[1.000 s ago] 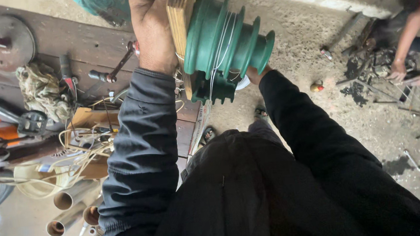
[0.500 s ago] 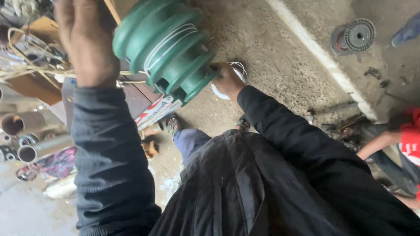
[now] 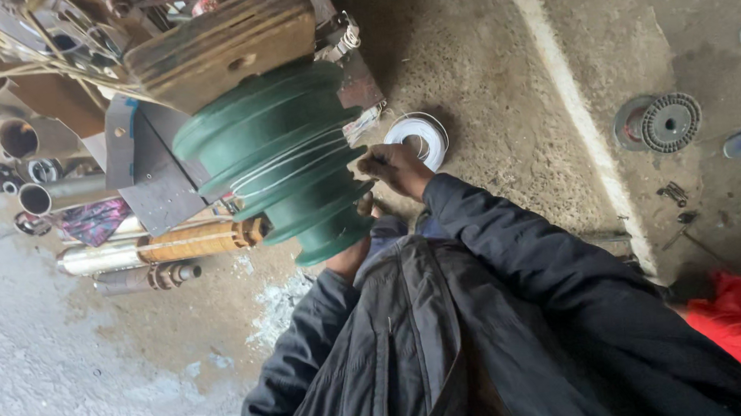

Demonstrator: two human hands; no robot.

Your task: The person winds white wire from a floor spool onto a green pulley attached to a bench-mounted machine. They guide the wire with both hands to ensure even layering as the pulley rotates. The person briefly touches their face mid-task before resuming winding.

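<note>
A green stepped former (image 3: 284, 157) with thin white wire wound in its grooves fills the middle of the view, and a wooden block (image 3: 220, 45) is fixed to its far end. My left hand (image 3: 352, 254) is mostly hidden under its narrow end, holding it from below. To the right of the former, my right hand (image 3: 398, 169) has its fingers curled on the white wire. This hand is just in front of a white wire coil (image 3: 419, 137) that lies on the concrete floor.
Metal pipes (image 3: 48, 197) and a copper-wound rotor (image 3: 195, 240) lie on the floor at left, beside a dark metal plate (image 3: 155, 175) and tangled wire. Round metal discs (image 3: 669, 122) lie at right. A person in red (image 3: 740, 334) is at bottom right, with shoes at the right edge.
The view has swung round. The green former has dropped lower, my left hand has gone from above it to beneath it, and my right hand has moved out to the white coil.
</note>
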